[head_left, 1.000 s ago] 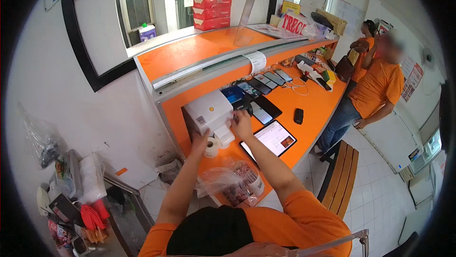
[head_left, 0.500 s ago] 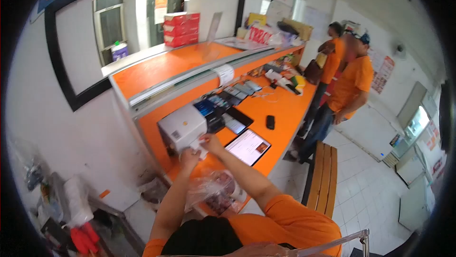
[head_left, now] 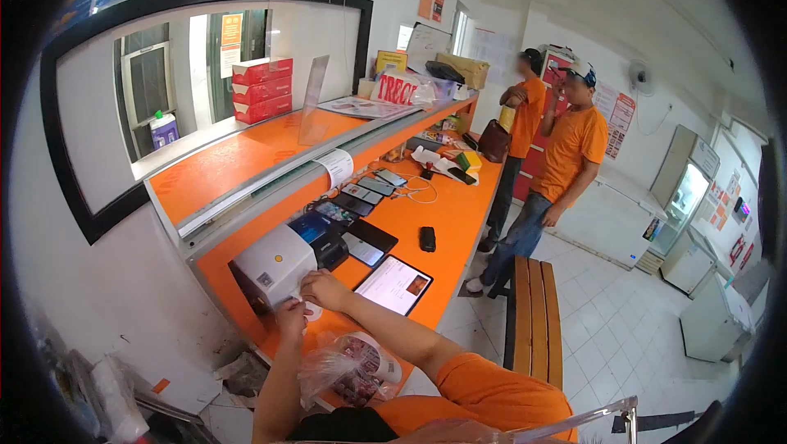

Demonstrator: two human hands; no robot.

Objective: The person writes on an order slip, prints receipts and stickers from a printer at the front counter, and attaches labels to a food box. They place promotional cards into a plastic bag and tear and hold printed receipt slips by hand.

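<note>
A white box-shaped printer (head_left: 275, 266) stands on the near left of the orange counter. At its front, my left hand (head_left: 292, 318) and my right hand (head_left: 325, 288) are close together, fingers pinched on a small white paper label (head_left: 313, 311). My fingers partly cover the label, and I cannot tell whether it is still attached to the printer. Just right of my right hand lies a tablet (head_left: 395, 284) with a lit screen. Below my hands, a clear plastic bag (head_left: 324, 372) sits beside dark red printed packs (head_left: 361, 370) and a white cup-like item.
Several phones (head_left: 361, 192) line the counter (head_left: 410, 227), with a black handheld device (head_left: 427, 238) nearer its edge. Two people in orange shirts (head_left: 574, 145) stand beyond the wooden bench (head_left: 533, 313). Red boxes (head_left: 262, 90) are stacked at the window.
My head view has turned, so the counter appears lower and further left. Both hands remain at the printer's front, and less of the white label shows between them.
</note>
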